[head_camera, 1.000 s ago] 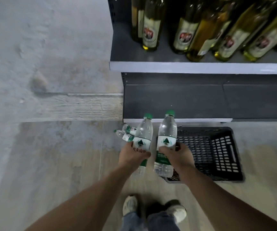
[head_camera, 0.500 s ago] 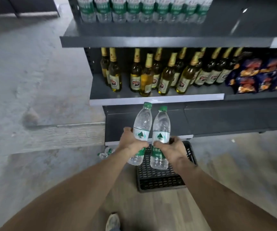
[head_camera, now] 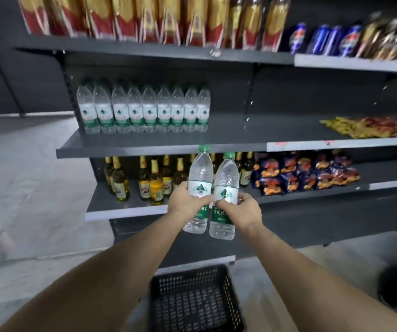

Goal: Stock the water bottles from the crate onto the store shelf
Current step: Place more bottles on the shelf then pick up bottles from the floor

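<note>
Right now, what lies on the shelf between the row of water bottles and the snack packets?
Nothing: in the head view, the shelf is bare between the row of water bottles and snack packets.

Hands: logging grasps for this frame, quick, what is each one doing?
Left hand: grips the left water bottle at its label.
Right hand: grips the right water bottle at its label.

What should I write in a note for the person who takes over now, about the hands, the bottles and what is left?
Left hand grips one water bottle; right hand grips a second bottle. Both bottles are upright, side by side, in front of the beer shelf.
Done: a row of bottles stands at the left of the middle shelf.
The crate on the floor shows no bottles inside.
Left: probably set these two down on the bare shelf to the right of the row.
</note>
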Demonstrator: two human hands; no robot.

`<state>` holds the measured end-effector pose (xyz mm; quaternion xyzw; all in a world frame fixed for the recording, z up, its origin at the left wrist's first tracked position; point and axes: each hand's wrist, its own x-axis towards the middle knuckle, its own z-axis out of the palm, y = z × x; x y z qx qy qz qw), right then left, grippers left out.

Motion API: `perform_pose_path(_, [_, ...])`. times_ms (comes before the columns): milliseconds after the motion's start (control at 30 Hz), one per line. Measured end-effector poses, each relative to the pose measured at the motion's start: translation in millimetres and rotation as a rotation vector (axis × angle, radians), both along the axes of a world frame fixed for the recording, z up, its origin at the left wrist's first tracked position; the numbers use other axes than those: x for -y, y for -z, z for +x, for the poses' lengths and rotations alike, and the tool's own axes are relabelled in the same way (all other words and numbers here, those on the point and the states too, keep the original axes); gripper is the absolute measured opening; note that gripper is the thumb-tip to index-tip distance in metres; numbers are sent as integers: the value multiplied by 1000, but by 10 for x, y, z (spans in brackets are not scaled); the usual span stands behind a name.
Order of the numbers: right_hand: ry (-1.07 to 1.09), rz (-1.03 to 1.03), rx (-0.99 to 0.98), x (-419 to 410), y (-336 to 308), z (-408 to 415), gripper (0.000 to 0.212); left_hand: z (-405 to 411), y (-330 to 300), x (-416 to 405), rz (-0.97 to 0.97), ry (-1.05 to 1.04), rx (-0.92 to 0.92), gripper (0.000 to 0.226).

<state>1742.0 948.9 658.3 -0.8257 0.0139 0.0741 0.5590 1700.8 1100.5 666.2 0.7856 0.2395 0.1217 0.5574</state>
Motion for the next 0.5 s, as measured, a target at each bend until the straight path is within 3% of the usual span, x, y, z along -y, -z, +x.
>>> perform_pose_path(200, [50,50,120,338,-561,501,61,558,-548,432,42,16,57,48])
perform_pose_path(500, [0,164,142,522,-753,1513,55,1648,-766,497,82,-24,138,47])
